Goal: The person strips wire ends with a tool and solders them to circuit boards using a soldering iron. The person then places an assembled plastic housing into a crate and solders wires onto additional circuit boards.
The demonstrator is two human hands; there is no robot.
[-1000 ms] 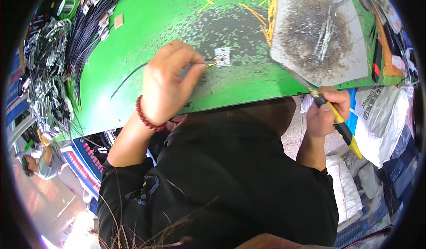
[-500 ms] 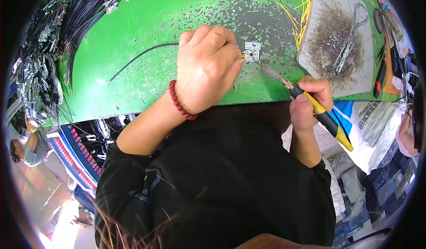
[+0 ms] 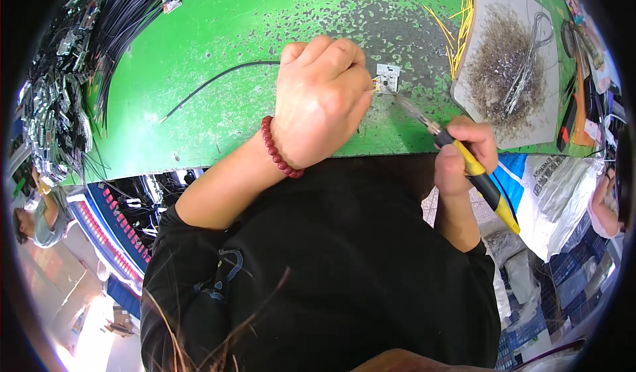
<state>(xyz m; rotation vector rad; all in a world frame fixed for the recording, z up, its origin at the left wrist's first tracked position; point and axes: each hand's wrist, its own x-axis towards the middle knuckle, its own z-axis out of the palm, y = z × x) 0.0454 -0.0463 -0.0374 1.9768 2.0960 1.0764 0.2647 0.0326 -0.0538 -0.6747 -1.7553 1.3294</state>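
My left hand (image 3: 324, 100), with a red bead bracelet (image 3: 271, 148) at the wrist, is closed around a black cable (image 3: 212, 82). The cable trails leftward over the green table. On the hand's right side thin coloured wire ends reach a small white circuit board (image 3: 387, 79). My right hand (image 3: 464, 153) grips a yellow-and-black soldering iron (image 3: 485, 183), its tip at the board's lower edge. Whether the tip touches a wire cannot be made out. The left fingertips are hidden beneath the hand.
Yellow wires (image 3: 457, 47) lie beside a grey board (image 3: 478, 94) with dark residue and a coil of solder wire (image 3: 520, 74). Black cables (image 3: 132, 24) and piled circuit boards (image 3: 56, 107) fill the left side of the green table (image 3: 159, 157). Another person (image 3: 43, 223) is at far left.
The whole view has shifted slightly, so the table's things appear farther right. The soldering iron's rear end has swung a little down and left; both holds are unchanged.
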